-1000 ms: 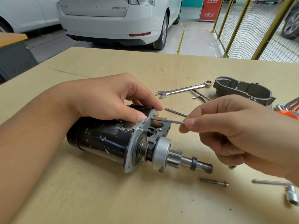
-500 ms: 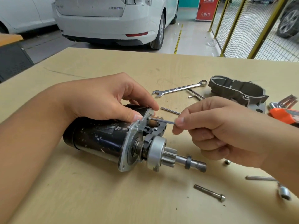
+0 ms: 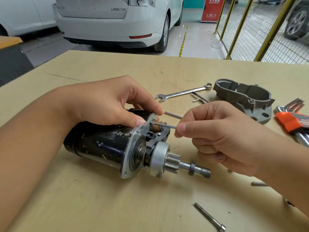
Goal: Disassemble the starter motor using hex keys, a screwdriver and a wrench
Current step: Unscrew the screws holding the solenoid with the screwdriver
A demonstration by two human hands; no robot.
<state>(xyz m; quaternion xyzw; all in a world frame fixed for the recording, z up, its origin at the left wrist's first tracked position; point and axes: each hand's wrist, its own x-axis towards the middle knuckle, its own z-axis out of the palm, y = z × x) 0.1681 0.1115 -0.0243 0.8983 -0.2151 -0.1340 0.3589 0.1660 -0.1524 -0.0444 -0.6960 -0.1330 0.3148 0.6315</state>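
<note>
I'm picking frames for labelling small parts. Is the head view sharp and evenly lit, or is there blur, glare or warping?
Head view: soft even light, faint shadows; starter motor and wrench sharp; hex key set at the right edge smeared; wide-angle bowing of the table edge.

Beyond the pale wooden table [image 3: 100, 206] stand a white car [image 3: 117, 22], a red upright sign with white characters [image 3: 212, 9] and yellow-framed wire mesh fencing [image 3: 260, 30].

I see the starter motor [image 3: 107, 144] lying on the table [image 3: 83, 206] under my left hand [image 3: 107, 102], the wrench [image 3: 183, 93] behind it, the housing cover [image 3: 244, 96] to its right and a bolt [image 3: 209, 217] in front
</note>
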